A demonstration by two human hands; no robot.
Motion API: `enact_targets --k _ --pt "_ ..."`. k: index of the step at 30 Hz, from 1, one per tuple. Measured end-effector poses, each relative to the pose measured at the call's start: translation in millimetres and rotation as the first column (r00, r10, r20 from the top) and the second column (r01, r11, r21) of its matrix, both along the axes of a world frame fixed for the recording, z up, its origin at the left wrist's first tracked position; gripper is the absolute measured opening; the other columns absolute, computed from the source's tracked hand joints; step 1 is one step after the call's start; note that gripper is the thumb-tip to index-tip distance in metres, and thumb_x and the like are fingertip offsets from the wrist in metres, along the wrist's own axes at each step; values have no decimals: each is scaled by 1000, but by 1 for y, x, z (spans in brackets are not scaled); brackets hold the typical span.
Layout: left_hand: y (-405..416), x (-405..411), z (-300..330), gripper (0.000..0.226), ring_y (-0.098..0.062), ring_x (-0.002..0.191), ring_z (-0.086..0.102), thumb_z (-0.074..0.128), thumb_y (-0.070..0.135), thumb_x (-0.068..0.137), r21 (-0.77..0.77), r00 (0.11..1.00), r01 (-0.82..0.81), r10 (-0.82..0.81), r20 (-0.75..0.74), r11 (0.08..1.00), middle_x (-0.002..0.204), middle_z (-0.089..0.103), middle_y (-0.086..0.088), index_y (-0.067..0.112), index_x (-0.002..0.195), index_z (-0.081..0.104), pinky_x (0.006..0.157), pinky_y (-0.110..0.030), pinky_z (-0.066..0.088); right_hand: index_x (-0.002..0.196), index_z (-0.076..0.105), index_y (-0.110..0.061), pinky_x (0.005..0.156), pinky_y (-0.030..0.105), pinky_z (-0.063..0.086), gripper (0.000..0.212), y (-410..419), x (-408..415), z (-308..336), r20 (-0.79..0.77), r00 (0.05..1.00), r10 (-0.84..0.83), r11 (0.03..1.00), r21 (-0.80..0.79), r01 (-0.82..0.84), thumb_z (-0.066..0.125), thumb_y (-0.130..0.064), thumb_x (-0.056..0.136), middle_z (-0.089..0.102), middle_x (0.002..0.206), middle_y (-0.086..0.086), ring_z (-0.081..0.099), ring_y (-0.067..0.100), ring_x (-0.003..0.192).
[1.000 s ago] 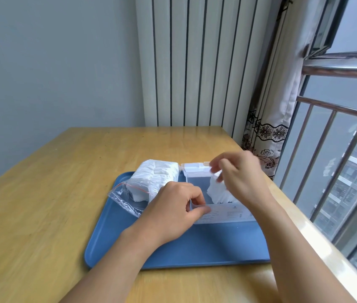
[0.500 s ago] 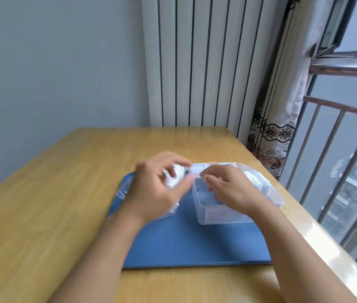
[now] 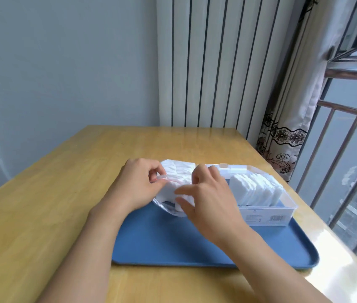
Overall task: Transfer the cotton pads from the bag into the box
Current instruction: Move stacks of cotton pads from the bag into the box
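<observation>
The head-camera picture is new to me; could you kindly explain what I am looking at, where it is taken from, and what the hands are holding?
There is no machine here: a person works with two bare hands, and a camera worn on the head looks forward and down at them. That is why both forearms reach in from the bottom edge.

On the wooden table lies a blue tray. On it stands a clear plastic box already holding a row of upright white cotton pads. Left of the box is a clear plastic bag with more pads.

The left hand pinches the bag's open rim, and the right hand reaches into the opening, fingers around a bunch of pads. Whether that bunch is firmly gripped I cannot tell.

Behind are a radiator, a curtain and a barred window.
</observation>
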State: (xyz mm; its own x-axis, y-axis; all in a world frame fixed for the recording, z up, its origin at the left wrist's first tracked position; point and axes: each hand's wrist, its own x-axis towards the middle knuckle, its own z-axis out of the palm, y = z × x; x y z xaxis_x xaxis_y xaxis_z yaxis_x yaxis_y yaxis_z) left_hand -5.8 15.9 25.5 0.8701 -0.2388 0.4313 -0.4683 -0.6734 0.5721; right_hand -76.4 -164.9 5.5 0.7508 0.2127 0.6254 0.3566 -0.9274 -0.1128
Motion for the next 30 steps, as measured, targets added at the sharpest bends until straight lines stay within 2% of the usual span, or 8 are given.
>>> enact_targets --k 3,5,10,13,19,26,28,30 --pt "-6 -4 2 11 -6 48 45 80 18 80 -47 999 37 -36 24 998 55 55 8 22 73 73 52 -16 38 88 81 -28 66 34 46 22 -6 7 1 62 990 -125 991 51 122 88 -23 69 49 87 1 48 28 80" --pt "-10 -6 3 11 -6 47 43 79 17 82 -80 998 57 -55 31 995 52 52 9 22 73 73 51 -14 36 95 79 -28 68 35 47 30 -9 7 3 33 992 -124 991 49 123 90 -26 68 52 92 1 49 28 83" --pt "-11 -6 3 16 -8 47 37 77 13 82 -147 997 72 -67 35 987 51 45 7 21 72 69 50 -15 35 122 70 -31 77 32 48 42 -13 2 8 -7 1000 -1 990 140 2 70 -12 84 53 111 -2 47 23 98" --pt "-12 -7 3 18 -9 49 37 77 9 81 -156 996 92 -90 17 983 52 43 6 21 71 67 50 -14 35 118 72 -30 69 33 49 55 -14 6 7 2 997 -77 993 89 76 71 1 72 56 106 -1 52 26 93" --pt "-20 -10 3 23 -6 46 35 73 5 85 -247 983 155 -173 -54 956 47 41 13 18 71 60 52 -16 35 97 72 -27 64 28 35 47 -13 11 5 -27 985 -172 984 39 173 96 -25 57 57 95 -3 53 25 84" --pt "-26 -13 4 23 -12 53 36 72 7 88 -352 967 207 -246 -69 913 58 46 1 17 75 57 54 -19 35 96 76 -23 59 30 40 48 -13 15 3 -36 977 -210 977 -53 208 98 -23 53 59 92 1 56 27 79" --pt "-26 -14 4 23 -12 53 36 71 6 88 -362 961 221 -265 -77 906 56 45 5 18 74 56 54 -20 36 91 74 -22 59 31 39 40 -11 16 3 -41 966 -254 961 -121 248 96 -27 59 58 92 1 55 27 80" --pt "-27 -13 3 24 -11 53 36 71 6 88 -357 960 219 -265 -85 908 54 44 9 19 73 57 55 -22 36 105 73 -23 70 31 38 33 -11 16 5 -45 963 -267 954 -151 258 85 -33 77 55 106 1 52 27 95"
